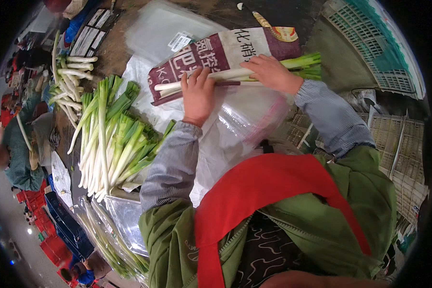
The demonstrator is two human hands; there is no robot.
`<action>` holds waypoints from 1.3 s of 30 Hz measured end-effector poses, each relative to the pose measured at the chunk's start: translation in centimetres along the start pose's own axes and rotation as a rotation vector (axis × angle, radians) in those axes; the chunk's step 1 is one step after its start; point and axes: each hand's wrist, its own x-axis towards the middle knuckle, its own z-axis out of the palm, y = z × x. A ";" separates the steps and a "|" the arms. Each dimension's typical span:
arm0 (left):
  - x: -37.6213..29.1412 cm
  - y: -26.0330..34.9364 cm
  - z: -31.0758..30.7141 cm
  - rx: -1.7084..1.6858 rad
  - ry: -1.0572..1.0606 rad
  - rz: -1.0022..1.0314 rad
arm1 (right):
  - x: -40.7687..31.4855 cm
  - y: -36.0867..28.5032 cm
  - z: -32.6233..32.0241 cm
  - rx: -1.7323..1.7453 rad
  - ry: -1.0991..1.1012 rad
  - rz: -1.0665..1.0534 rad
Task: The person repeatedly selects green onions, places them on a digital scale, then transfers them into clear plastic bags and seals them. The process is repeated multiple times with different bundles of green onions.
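Observation:
A small bundle of leeks point(230, 75) lies across a folded printed woven sack point(234, 48), white ends to the left and green tops point(306, 63) to the right. My left hand point(199, 95) curls over the bundle near its white ends. Further along the stalks, my right hand point(271, 73) grips close to where they turn green. Below the sack lie clear plastic bags point(237, 118) with a pink edge. To the left, a large pile of leeks point(108, 136) rests with its white ends toward me.
Yam-like pale roots point(70, 82) are heaped at the far left. Bagged leeks point(108, 234) lie beside a metal tray point(126, 219). A handled tool point(261, 18) sits beyond the sack, by a plastic stack point(165, 28). Crates point(396, 144) stand right; another person point(25, 144) is left.

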 end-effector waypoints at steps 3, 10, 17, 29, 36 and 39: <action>1.9 -2.2 1.1 -0.301 -0.175 -0.307 | 0.2 -0.7 -2.0 -0.080 0.147 0.037; 5.5 -5.4 2.7 -0.479 -0.335 -0.583 | 2.2 -7.2 0.9 -0.091 0.266 -0.135; 3.2 -4.1 1.7 -0.048 -0.077 -0.120 | 6.2 -4.8 4.7 -0.132 0.376 -0.075; 5.7 -9.7 3.9 0.003 -0.119 -0.255 | 13.0 -0.4 3.0 0.229 0.443 -0.147; 5.7 -10.0 2.9 -0.042 -0.191 -0.211 | 13.1 -0.7 2.2 0.015 0.230 -0.152; 5.2 -9.8 2.3 -0.079 -0.192 -0.094 | 12.9 -1.0 1.9 0.001 0.141 -0.159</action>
